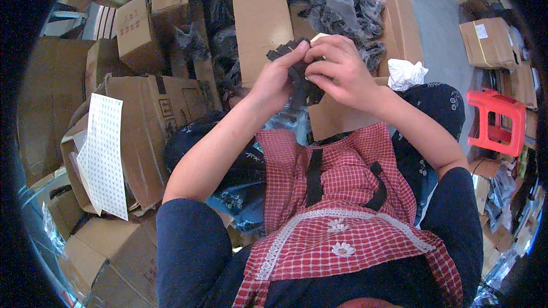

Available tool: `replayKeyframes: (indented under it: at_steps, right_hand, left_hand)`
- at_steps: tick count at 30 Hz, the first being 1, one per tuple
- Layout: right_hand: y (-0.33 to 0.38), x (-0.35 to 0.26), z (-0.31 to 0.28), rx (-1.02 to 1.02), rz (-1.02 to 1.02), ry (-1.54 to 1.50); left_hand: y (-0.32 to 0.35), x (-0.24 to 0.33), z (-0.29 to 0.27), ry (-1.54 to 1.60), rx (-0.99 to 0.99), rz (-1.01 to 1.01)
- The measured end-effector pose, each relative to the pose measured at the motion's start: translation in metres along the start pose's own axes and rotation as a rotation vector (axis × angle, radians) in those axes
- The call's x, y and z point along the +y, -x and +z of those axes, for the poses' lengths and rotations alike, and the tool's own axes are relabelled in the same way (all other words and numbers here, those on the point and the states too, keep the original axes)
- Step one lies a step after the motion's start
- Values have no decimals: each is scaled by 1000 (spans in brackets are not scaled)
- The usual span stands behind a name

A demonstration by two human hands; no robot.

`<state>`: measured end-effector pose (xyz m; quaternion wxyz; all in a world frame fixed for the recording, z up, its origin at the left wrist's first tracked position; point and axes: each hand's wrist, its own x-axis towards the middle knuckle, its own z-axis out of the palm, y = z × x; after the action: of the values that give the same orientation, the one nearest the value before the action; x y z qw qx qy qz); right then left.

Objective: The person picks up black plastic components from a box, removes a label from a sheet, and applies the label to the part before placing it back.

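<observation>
Here a small black part [297, 63] is held up over the lap, pinched between the left hand [278, 77] and right hand [337, 71], both grips closed on it so the fingertips can work it. Just beyond, an open cardboard box [399, 28] of bagged black parts [342, 0] is kept within reach, and a sheet of small stickers [103, 154] is draped over a carton at the left.

A worker wears a dark navy short-sleeved top under a red-and-white checked apron [342, 211] trimmed with white lace, daisy appliqués and black straps; both forearms are bare.
</observation>
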<state>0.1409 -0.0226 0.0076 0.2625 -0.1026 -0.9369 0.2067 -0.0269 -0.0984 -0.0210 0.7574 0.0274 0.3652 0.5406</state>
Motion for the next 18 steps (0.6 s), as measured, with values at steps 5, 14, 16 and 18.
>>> replayKeyframes:
  at_steps: [5,14,16,18]
  right_hand:
    - [-5,-10,-10,-91,-72,207]
    - [1,-16,-11,-116,-66,177]
    - [-1,-14,-13,-112,-48,156]
    - [-2,0,-22,-67,-36,130]
  left_hand:
    - [1,0,0,14,36,24]
    - [0,4,-4,60,9,17]
    - [3,6,-1,49,-6,-5]
    - [0,4,-2,34,25,15]
